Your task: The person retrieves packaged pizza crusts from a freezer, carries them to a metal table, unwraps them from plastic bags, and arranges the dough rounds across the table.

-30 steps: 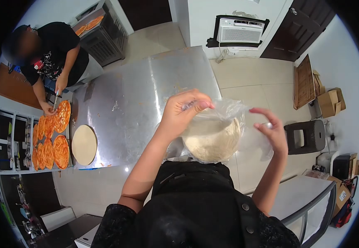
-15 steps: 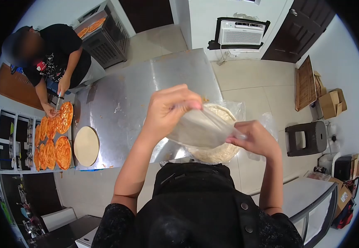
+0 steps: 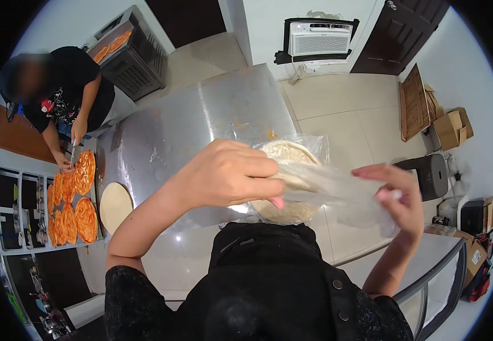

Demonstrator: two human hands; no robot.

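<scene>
My left hand is closed on a clear plastic bag, pinching its left end above the table. The bag stretches right, blurred, toward my right hand. That hand's index finger and thumb are spread apart beside the bag's right end; whether the film touches it is hard to tell. Below the bag lie pale flat dough rounds on clear plastic, partly hidden by the bag and my left hand.
A steel table spans the middle, with a single pale dough round at its left. Beyond are several sauced dough bases, where a co-worker holds a utensil. A black stool stands right.
My right hand has moved right, away from my left, and its finger and thumb have spread. The bag now stretches further right. My left hand has turned and lowered slightly.
</scene>
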